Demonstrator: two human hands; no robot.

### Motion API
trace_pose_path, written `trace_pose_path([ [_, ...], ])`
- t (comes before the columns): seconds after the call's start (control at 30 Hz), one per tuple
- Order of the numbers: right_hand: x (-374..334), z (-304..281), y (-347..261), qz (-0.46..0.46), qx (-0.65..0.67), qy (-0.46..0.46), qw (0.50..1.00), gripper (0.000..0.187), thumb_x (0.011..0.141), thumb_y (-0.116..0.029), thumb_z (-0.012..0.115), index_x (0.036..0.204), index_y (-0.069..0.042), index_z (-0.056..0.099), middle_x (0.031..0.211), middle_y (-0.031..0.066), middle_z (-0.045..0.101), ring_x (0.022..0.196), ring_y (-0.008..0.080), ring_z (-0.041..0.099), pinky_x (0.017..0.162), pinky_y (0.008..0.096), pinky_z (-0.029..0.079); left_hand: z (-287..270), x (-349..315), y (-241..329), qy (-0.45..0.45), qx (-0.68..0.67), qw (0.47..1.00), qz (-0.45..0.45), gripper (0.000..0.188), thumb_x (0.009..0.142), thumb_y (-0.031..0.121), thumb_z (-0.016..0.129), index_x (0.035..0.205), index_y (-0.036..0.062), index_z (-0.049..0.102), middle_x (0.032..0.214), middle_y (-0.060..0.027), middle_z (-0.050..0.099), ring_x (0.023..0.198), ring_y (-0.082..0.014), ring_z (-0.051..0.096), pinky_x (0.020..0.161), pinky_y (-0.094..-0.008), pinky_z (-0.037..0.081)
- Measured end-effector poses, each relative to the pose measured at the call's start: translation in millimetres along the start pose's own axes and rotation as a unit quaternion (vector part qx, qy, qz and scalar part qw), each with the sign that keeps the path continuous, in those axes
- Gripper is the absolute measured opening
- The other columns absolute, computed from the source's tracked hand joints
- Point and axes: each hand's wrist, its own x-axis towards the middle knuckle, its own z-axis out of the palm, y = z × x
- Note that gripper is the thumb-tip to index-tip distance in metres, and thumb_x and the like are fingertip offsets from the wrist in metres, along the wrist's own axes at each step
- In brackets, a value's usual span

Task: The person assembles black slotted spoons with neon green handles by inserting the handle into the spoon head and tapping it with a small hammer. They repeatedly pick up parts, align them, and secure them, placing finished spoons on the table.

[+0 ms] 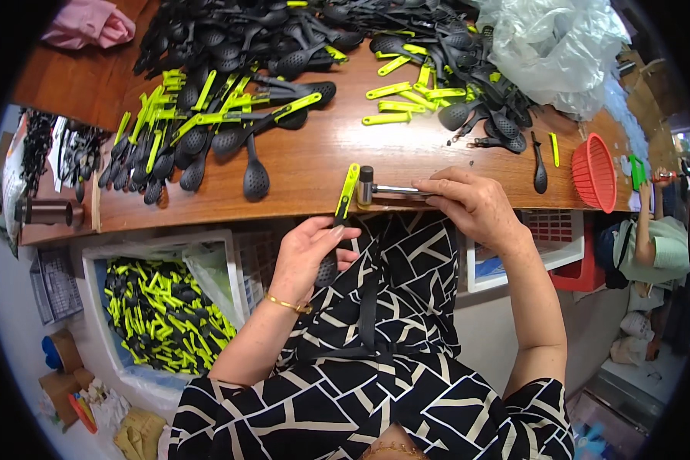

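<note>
My left hand (308,253) is closed round a black slotted spoon (327,270) just off the table's front edge. The spoon's lime-green handle (348,192) points up and away, onto the tabletop. In my right hand (471,201) is the shaft of a small hammer (366,186). Its black and pale head is beside the green handle, very close to it; I cannot tell whether they touch. Farther left lie black slotted spoons (255,175) with green handles. Loose green handles (386,119) are spread on the table beyond the hammer.
A big heap of black spoons (230,46) covers the back of the wooden table (429,153). Clear plastic bags (556,50) and a red basket (593,172) are at the right. Below left, a crate (238,276) holds many spoons. Another person (655,245) is at far right.
</note>
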Motion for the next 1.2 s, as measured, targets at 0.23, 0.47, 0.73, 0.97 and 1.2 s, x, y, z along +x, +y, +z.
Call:
trace_pose_path([
  [0.23, 15, -31, 50, 0.011, -0.061, 0.004, 0.998, 0.019, 0.091, -0.016, 0.078, 0.108, -0.009, 0.081, 0.100, 0.0090, 0.074, 0.099, 0.0288, 0.069, 0.089, 0.0419, 0.055, -12, -12, -7, -0.017, -0.051, 0.998, 0.027, 0.035, 0.104, 0.015, 0.069, 0.138, 0.0074, 0.063, 0.115, -0.0142, 0.077, 0.081, -0.0117, 0.072, 0.070, -0.0256, 0.058],
  [0.47, 91, -26, 96, -0.048, -0.147, 0.192, 0.969, 0.013, 0.090, -0.017, 0.077, 0.100, -0.010, 0.078, 0.102, 0.0088, 0.074, 0.102, 0.0311, 0.067, 0.092, 0.0423, 0.053, 8, 3, 30, -0.043, -0.024, 0.990, 0.131, 0.034, 0.106, 0.014, 0.066, 0.137, 0.0024, 0.058, 0.103, -0.0081, 0.071, 0.077, -0.0092, 0.060, 0.072, -0.0228, 0.049],
  [0.73, 114, -35, 127, 0.062, -0.117, 0.105, 0.986, 0.017, 0.093, -0.021, 0.073, 0.103, -0.008, 0.078, 0.093, 0.0110, 0.076, 0.096, 0.0320, 0.070, 0.087, 0.0457, 0.053, 35, 64, 66, -0.052, 0.019, 0.983, 0.174, 0.032, 0.108, 0.015, 0.064, 0.137, 0.0030, 0.058, 0.106, -0.0071, 0.072, 0.081, -0.0105, 0.071, 0.071, -0.0219, 0.053],
  [0.97, 95, -52, 128, 0.052, -0.162, 0.060, 0.984, 0.018, 0.092, -0.014, 0.074, 0.109, -0.010, 0.080, 0.103, 0.0089, 0.075, 0.104, 0.0315, 0.068, 0.092, 0.0433, 0.052, 35, 95, 78, -0.029, 0.069, 0.975, 0.208, 0.033, 0.109, 0.015, 0.062, 0.138, 0.0020, 0.056, 0.103, -0.0063, 0.071, 0.080, -0.0111, 0.071, 0.071, -0.0222, 0.053],
  [1.2, 154, -29, 112, -0.076, -0.227, 0.107, 0.965, 0.015, 0.089, -0.014, 0.074, 0.103, -0.016, 0.080, 0.114, 0.0009, 0.073, 0.113, 0.0245, 0.063, 0.099, 0.0412, 0.047, 40, 92, 60, -0.030, 0.167, 0.948, 0.271, 0.035, 0.111, 0.016, 0.059, 0.142, 0.0005, 0.054, 0.102, -0.0057, 0.070, 0.083, -0.0107, 0.071, 0.073, -0.0218, 0.056],
])
